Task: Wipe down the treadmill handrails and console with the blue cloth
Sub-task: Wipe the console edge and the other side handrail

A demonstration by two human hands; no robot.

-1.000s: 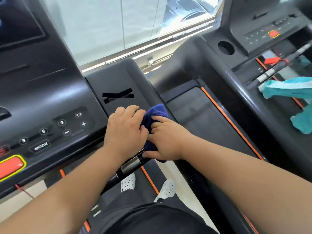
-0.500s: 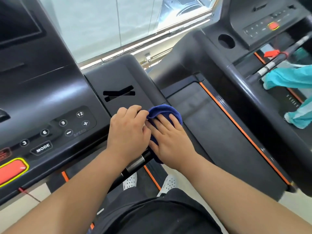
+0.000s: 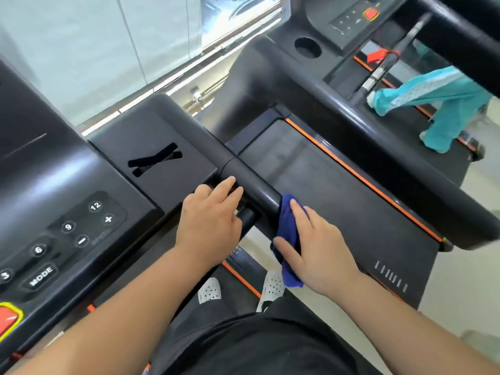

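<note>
The blue cloth (image 3: pixel 289 231) is wrapped over the black right handrail (image 3: pixel 254 185) of my treadmill, where the rail leaves the console. My right hand (image 3: pixel 319 253) holds the cloth against the rail, thumb on the near side and fingers over the top. To its left, my left hand (image 3: pixel 211 220) rests with straight fingers on the short inner grip bar (image 3: pixel 247 219) at the console's edge and holds nothing. The console (image 3: pixel 81 226), with its speed keys and MODE button, fills the left side.
A second treadmill stands to the right, with its belt (image 3: pixel 338 185) just beyond my rail. A teal cloth (image 3: pixel 433 93) hangs on its far bar, and a cup hole (image 3: pixel 308 46) is in its console. My white shoes (image 3: pixel 209 289) are below. A window runs along the top.
My right hand slid the cloth down the handrail toward me, away from the console. My left hand let go of the cloth area and its fingers straightened. The view swung left and down.
</note>
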